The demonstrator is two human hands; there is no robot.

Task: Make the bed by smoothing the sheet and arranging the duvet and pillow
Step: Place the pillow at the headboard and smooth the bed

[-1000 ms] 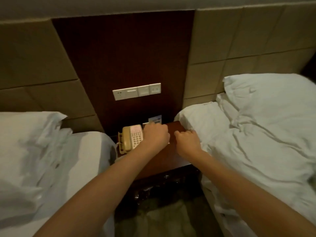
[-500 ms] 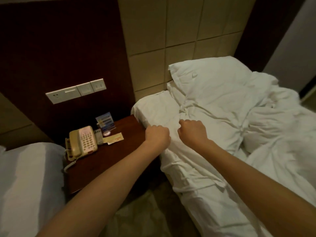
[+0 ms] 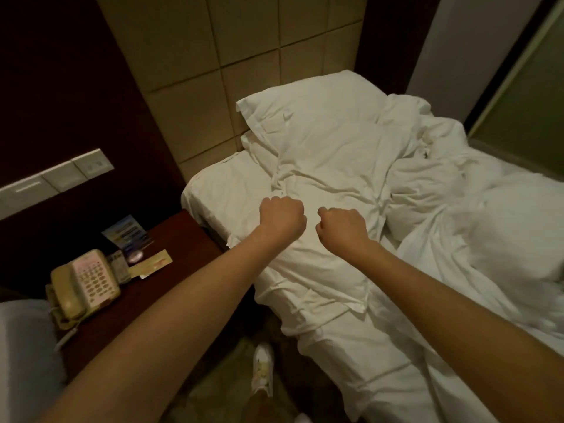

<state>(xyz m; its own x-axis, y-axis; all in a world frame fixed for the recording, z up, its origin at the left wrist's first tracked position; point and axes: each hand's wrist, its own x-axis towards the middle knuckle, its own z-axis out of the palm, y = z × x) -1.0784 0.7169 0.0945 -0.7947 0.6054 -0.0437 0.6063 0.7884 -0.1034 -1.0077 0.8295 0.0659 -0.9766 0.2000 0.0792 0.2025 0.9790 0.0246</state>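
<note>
Dim room; a dark wooden bedside surface (image 3: 180,236) carries a telephone (image 3: 85,282), just left of the bed (image 3: 198,206). Nearest: one shoe (image 3: 264,370) on the floor at the bed's side, with the sheet (image 3: 351,377) hanging loose and creased over the near edge. Mid: left grip (image 3: 282,216) and right grip (image 3: 341,228) sit just beside each other over the rumpled middle, both curled tight as fists. No fabric is visibly gathered in either, and contact with the cloth cannot be told. Right of them the duvet (image 3: 451,190) lies bunched in a heap, not spread. Farthest: the pillow (image 3: 320,126) sits crooked against the padded headboard (image 3: 244,71), one corner leaning up it. Judgement: task at its start, nothing done. Left to do: smooth the sheet, lay out the duvet, square the pillow.
</note>
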